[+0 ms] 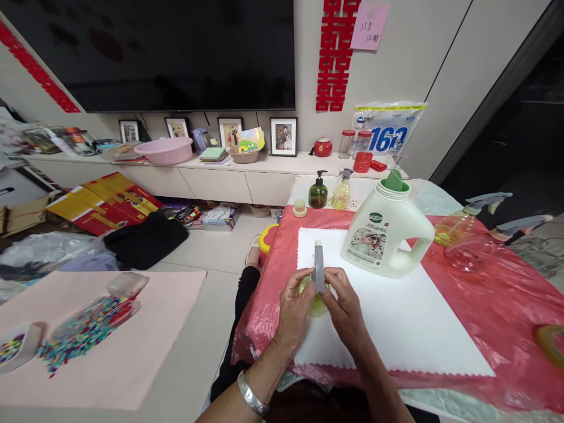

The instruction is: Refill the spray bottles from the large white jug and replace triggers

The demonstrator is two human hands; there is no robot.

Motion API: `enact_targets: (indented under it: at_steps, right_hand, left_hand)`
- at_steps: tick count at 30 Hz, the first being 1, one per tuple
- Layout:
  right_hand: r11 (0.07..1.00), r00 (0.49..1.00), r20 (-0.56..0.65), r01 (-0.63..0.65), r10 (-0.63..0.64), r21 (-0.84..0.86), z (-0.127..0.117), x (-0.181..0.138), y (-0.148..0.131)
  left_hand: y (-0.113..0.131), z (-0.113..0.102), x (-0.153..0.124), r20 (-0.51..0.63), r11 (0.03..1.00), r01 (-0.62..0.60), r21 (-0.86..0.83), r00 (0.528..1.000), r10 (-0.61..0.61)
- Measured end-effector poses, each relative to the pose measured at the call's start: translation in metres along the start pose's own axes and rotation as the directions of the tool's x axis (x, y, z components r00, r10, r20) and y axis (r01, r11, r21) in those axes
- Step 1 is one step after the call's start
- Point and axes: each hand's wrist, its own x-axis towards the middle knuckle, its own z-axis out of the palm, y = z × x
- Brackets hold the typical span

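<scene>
Both my hands meet around the top of a small spray bottle [316,307] holding yellow-green liquid, which stands on a white scallop-edged mat [405,326]. Its grey trigger head [319,270] points away from me. My left hand [293,308] has its fingers closed at the left of the head. From the other side, my right hand [347,308] pinches the head as well. The fingers hide the bottle's neck. Just beyond, to the right, stands a large pale green detergent jug [363,244], open at the top with a green spout [395,181] showing.
Behind the mat are a green pump bottle [318,194], another spray bottle [341,194] and a pale cap [299,207]. Two clear spray bottles, one yellowish [456,228], one pinkish [469,254], stand right on red plastic sheeting [511,317]. Tape [549,346] lies at the right edge.
</scene>
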Motion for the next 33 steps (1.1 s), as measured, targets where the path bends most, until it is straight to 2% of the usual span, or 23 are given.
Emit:
enact_targets:
  at_steps: [5,8,11,13,18,21,33]
  right_hand:
    - [0.998,0.99,-0.134,0.027,-0.034,-0.059,0.011,-0.001,0.003]
    - [0.995,0.973,-0.224,0.027,-0.048,-0.098,0.021,-0.003,0.005]
    - [0.994,0.964,-0.265,0.005,-0.035,-0.112,0.026,-0.005,0.006]
    - [0.995,0.971,-0.239,-0.011,-0.013,-0.096,0.023,-0.005,0.005]
    - [0.999,0.999,-0.006,-0.044,0.044,0.02,0.002,-0.002,0.0]
    - [0.996,0.996,0.057,-0.068,0.065,0.059,-0.002,0.001,-0.001]
    - [1.0,0.995,-0.101,-0.002,0.004,0.022,0.01,-0.001,0.008]
  left_hand:
    - [0.001,-0.001,-0.001,0.013,0.999,-0.018,0.026,1.0,0.017]
    - [-0.003,-0.005,0.0,0.015,1.0,-0.026,-0.003,1.0,0.026]
    - [-0.007,-0.007,0.001,0.029,0.999,0.0,-0.041,1.0,0.001]
    - [-0.006,-0.007,0.002,0.042,0.999,0.006,-0.049,0.999,-0.004]
    - [-0.002,-0.002,0.003,0.049,0.999,-0.023,-0.025,0.998,0.024]
    - [-0.003,-0.001,0.003,0.031,1.0,-0.007,-0.021,0.999,0.008]
    - [0.004,0.003,0.001,-0.019,0.999,0.009,-0.051,1.0,-0.01]
